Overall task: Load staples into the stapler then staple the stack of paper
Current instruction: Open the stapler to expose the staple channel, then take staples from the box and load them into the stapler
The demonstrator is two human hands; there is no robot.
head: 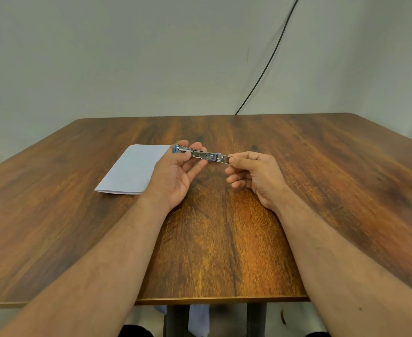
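A wooden bench [224, 239] stands against a pale wall with a black cable [270, 62]. Above it, the left hand [175, 173] grips a stapler [200, 153]; the right hand [256, 176] pinches its metal end. Paper [132, 170] lies beside the left hand.

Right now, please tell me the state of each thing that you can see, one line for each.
stapler: held above the table in both hands, lying sideways, its metal strip sticking out to the right.
left hand: closed around the stapler's blue end.
right hand: pinching the tip of the metal strip.
stack of paper: flat on the table, untouched, left of the hands.
table: carries only the paper.
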